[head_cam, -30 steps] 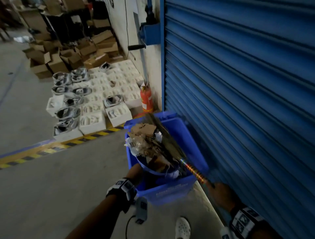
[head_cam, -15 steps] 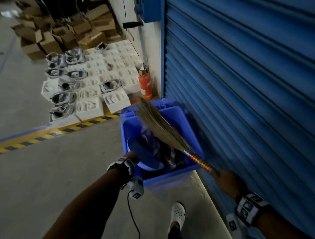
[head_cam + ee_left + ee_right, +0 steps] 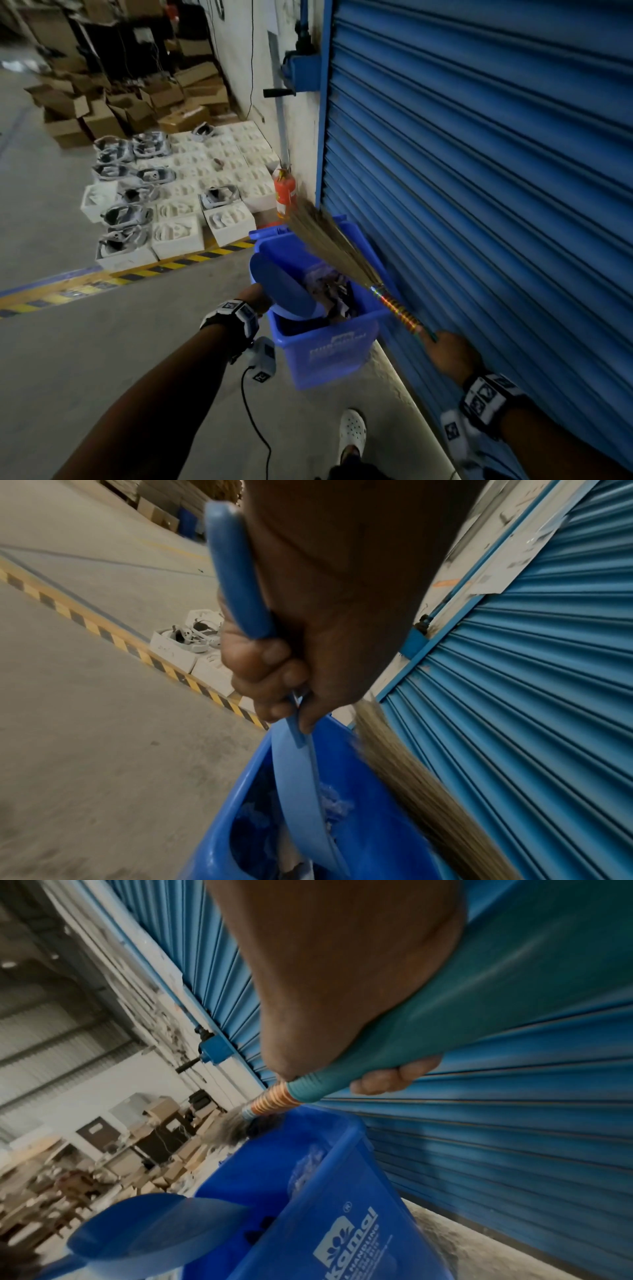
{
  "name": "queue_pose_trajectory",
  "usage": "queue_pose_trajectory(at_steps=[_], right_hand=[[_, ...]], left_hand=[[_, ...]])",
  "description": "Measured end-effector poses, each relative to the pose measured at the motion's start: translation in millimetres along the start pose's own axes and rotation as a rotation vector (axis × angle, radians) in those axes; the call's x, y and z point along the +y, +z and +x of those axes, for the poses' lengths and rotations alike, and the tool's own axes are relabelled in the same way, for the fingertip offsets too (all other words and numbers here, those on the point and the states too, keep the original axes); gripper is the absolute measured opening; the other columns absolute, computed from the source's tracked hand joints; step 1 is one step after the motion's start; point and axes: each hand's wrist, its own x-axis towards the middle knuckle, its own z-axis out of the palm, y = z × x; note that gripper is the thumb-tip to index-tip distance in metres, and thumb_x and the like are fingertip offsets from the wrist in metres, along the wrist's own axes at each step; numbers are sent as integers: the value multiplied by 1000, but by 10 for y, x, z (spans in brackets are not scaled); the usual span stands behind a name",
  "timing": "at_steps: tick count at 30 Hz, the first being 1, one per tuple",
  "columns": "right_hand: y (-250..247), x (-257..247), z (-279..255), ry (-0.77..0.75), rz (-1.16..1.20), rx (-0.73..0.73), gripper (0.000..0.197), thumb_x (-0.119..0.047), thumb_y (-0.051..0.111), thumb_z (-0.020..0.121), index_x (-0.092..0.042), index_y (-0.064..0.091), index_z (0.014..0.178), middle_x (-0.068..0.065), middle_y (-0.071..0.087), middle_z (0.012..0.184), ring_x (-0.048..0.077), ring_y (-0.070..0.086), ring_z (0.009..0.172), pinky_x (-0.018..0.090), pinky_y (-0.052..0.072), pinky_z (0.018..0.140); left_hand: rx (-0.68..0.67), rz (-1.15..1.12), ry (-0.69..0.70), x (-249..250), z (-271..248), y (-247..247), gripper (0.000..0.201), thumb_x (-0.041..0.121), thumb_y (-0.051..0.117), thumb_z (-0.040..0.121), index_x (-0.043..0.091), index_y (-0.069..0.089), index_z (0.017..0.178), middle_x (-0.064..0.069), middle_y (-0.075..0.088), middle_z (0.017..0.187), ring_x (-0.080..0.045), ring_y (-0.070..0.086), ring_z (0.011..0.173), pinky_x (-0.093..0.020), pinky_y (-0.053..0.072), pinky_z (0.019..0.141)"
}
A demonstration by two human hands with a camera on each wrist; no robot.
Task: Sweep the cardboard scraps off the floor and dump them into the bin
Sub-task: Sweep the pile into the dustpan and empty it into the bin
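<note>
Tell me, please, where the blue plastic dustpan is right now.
In the head view, the blue plastic dustpan sits centre frame, tipped into the blue plastic bin, held by the left hand, left of the grass broom.

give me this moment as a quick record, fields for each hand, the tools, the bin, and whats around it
left hand: grips the handle of the blue dustpan, tipped into the bin
right hand: grips the broom by its handle
broom bristles: raised over the bin's far side, close to the blue shutter
bin: blue, open, on the floor beside the shutter
scraps: lying inside the bin
nearby: red extinguisher against the wall; white trays past the striped floor line
</note>
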Motion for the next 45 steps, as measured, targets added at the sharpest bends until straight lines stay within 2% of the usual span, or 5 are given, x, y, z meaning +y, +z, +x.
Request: queue_pose_trajectory(at_steps=[4,18,24,30,45], right_hand=[[-70,-62,-177,0,15,10,66,-66,32,92,-9,66,93,20,68,105,34,65,95,35,51,75],[-277,-465,-319,-395,229,-34,59,-54,33,98,-5,66,90,25,67,98,38,62,91,34,41,68],[84,-782,-606,-662,173,-215,57,-52,34,98,-6,67,93,27,67,100,43,62,95,37,41,70],[603,-1140,-1613,-940,13,-406,66,-72,32,83,-10,49,63,6,52,59,28,55,67,30,34,59],[2211,-1176,-5535,-1604,-325,-713,66,-76,45,80,-13,52,61,10,63,59,33,64,58,43,56,57]], left_hand=[[4,-21,29,294,-752,-159,36,17,47,98,13,40,63,-22,56,74,-32,49,61,-30,34,60],[455,-553,-172,-80,-2270,215,63,68,54,82,12,33,61,-4,35,49,-17,26,39,-23,22,39],[672,-671,-363,-757,-3234,859,44,47,55,87,10,41,68,-11,42,59,-19,33,49,-25,26,43],[881,-848,-627,-1572,-4742,1586,28,27,55,93,9,41,76,-6,37,57,-14,28,45,-21,22,42],[1476,-1299,-1126,-2815,-8727,3799,17,14,52,91,7,42,79,-8,39,57,-15,30,40,-18,21,38]])
